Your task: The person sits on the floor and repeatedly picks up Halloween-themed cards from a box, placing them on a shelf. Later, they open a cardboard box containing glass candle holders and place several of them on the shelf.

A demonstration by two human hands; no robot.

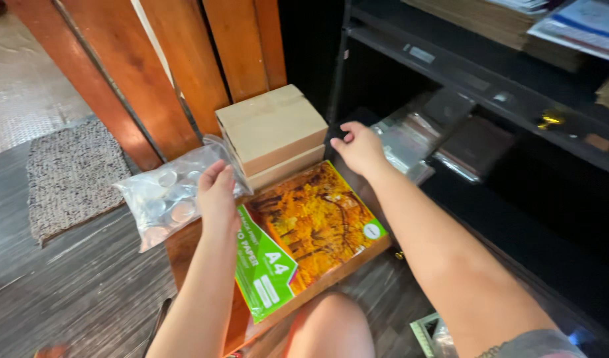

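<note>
My left hand (218,194) rests on the edge of a clear plastic bag (164,195) full of round metal discs, fingers closed on the bag's right side. Beside it lies a flat pack of paper (311,229) with an orange autumn picture and a green band, on a low wooden surface. Two stacked brown cardboard boxes (273,132) stand just behind the pack. My right hand (359,147) reaches past the boxes' right corner, fingers bent, toward clear plastic sleeves (410,139) on a low dark shelf; whether it grips anything is hidden.
Orange wooden planks (178,59) lean upright behind the boxes. A black shelf unit (490,86) fills the right side, with stacked papers on top. A speckled mat (69,176) lies on the grey floor at left. My bare knee (331,328) is at the bottom.
</note>
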